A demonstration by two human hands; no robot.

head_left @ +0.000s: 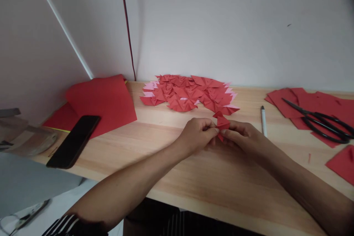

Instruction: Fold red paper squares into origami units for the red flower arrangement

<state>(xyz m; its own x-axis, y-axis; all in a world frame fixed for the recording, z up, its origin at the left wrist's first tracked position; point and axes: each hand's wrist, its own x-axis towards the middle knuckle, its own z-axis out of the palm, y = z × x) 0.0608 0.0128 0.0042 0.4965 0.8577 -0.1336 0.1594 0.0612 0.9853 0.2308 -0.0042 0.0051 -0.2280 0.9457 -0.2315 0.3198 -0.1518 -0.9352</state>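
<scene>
A small folded piece of red paper [222, 121] is pinched between my two hands, just above the wooden table. My left hand [199, 132] grips its left side with thumb and fingers. From the right, my right hand [241, 135] holds the other side, thumb on top. The lower part of the paper is partly hidden by my fingers. Behind my hands, against the wall, lies a heap of folded red paper pieces [188, 92], with pink ones showing at its left and right edges.
Black-handled scissors [320, 120] rest on red paper squares [282, 105] at the right. A white pen [263, 121] lies beside them. At the left, a black phone [74, 141] overlaps large red sheets [110, 99], near a clear container [33, 140]. The table's front edge [193, 215] runs below my arms.
</scene>
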